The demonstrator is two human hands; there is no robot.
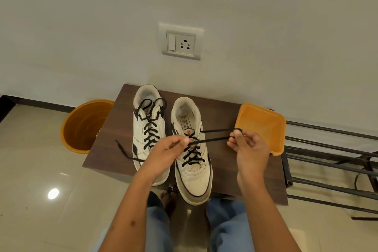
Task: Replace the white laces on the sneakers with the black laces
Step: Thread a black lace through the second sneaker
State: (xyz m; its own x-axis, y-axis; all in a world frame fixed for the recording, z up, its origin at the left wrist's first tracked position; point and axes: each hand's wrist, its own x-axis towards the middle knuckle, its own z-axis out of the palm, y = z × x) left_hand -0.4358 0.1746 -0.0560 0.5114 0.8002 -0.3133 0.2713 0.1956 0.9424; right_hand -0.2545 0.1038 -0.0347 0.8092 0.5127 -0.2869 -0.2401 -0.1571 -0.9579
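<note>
Sneakers stand side by side on the desk (231, 161), toes at 6 o'clock, heels toward the wall at 12; each long axis runs 6 to 12. The left sneaker (146, 129) is fully laced in black, loose loops lying over its collar. The right sneaker (192, 149) carries black crossings up to the top eyelets. The left hand (167, 153) pinches the black lace (214, 139) just above the tongue, apparently to pin the crossing. The right hand (248, 147), at 3 o'clock of the shoe, grips a doubled length of the same lace, drawn taut and running roughly 9 to 3; judged a loop being formed for the bow. A free lace end (122, 149) trails off toward 8 o'clock. No white laces visible. An orange tray (276, 145) sits at the desk's 3 o'clock edge; an orange bucket (81, 129) stands on the floor at 9 o'clock.
</note>
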